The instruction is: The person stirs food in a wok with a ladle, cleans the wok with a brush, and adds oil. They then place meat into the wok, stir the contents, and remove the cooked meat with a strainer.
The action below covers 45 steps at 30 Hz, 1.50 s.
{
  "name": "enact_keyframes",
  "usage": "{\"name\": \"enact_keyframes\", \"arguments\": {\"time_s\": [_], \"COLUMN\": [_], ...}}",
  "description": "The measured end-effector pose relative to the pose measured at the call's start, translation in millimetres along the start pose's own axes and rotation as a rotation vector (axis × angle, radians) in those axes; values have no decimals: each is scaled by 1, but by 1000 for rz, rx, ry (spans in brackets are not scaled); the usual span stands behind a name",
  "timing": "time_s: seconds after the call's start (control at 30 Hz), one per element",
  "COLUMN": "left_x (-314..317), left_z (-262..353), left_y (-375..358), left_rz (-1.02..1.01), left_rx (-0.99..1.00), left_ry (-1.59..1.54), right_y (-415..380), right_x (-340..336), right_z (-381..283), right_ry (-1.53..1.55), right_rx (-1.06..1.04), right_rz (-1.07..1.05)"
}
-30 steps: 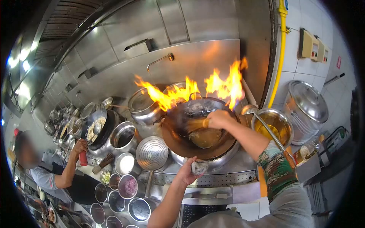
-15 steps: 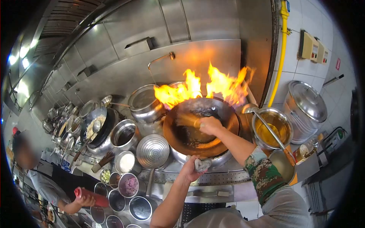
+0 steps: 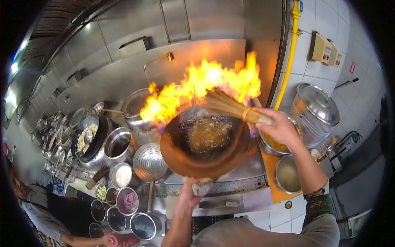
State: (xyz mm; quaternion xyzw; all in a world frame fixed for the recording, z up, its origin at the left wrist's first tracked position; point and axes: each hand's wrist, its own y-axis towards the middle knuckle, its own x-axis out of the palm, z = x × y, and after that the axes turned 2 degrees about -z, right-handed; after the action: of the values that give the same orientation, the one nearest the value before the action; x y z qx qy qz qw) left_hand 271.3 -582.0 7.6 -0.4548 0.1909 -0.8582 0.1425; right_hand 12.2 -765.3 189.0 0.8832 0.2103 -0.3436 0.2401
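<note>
A large wok [image 3: 177, 160] tilts toward me, with churning brownish liquid [image 3: 210, 136] in its bowl. At the near rim, my left hand [image 3: 190, 193] is closed on a greyish cloth [image 3: 201, 189] pressed against the wok. My right hand [image 3: 281, 126] grips the bound end of a bamboo wok brush [image 3: 226, 105]. The bristles point left and up, above the wok's far right rim and in front of the flames [image 3: 214, 78]. Tall orange fire spreads behind the wok.
Right of the wok stand a pot of yellow oil [image 3: 271, 144] and a lidded steel pot [image 3: 319, 105]. A perforated strainer [image 3: 150, 162] lies at left, near several small pots, including one of chopped pinkish pieces [image 3: 131, 201]. A co-worker's hand [image 3: 111, 240] holds a red bottle [image 3: 125, 239] at lower left.
The brush has come up out of the wok and swung right with my right hand. The wok's liquid shows more, and the flames have spread left. The co-worker's red bottle sits lower in view.
</note>
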Motion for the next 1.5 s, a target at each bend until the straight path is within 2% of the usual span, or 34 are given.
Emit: {"name": "enact_keyframes", "arguments": {"time_s": [0.03,0.07,0.1,0.2,0.33,0.43,0.47,0.53,0.6,0.7,0.77,0.83,0.9,0.97,1.03,1.07,1.1,1.17,1.23,1.37,1.43,1.5], "left_x": [-1,-11,-6,2,-8,-23,-18,-30,-33,-56,-45,-42,-42,-70,-103,-80,-48,15,36,71,110,121], "left_z": [4,12,22,53,107,152,163,186,211,250,266,289,310,346,386,390,387,375,376,368,343,344], "left_y": [-6,5,6,7,6,13,11,26,34,67,80,100,125,175,244,237,220,192,207,244,229,230], "left_rz": [54,16,11,67,77,67,114,160,249,236,271,428,458,535,829,983,974,1159,1166,1203,1257,1270], "left_rx": [-40,-100,-88,-54,-10,-29,29,108,224,273,333,449,535,698,897,864,863,685,724,860,917,892], "left_ry": [-40,-128,-126,-59,-1,26,52,85,78,179,236,356,306,323,460,549,552,695,655,852,978,1036], "right_y": [-12,-20,-24,-59,-118,-167,-180,-198,-219,-231,-239,-239,-241,-255,-255,-255,-256,-256,-259,-263,-261,-255], "right_x": [3,4,3,7,34,53,61,74,91,103,109,112,110,115,119,118,116,114,116,121,126,132], "right_z": [6,11,15,23,30,57,60,50,60,54,50,44,39,45,44,36,30,23,24,27,23,23], "right_ry": [4,170,337,422,684,629,564,648,670,673,663,640,692,717,696,650,605,618,629,623,626,668], "right_rx": [11,104,187,219,405,538,594,687,672,695,726,708,747,708,753,737,720,748,776,784,809,775], "right_rz": [-18,21,71,157,324,260,253,261,279,305,321,336,353,327,384,383,381,401,412,425,458,454]}}
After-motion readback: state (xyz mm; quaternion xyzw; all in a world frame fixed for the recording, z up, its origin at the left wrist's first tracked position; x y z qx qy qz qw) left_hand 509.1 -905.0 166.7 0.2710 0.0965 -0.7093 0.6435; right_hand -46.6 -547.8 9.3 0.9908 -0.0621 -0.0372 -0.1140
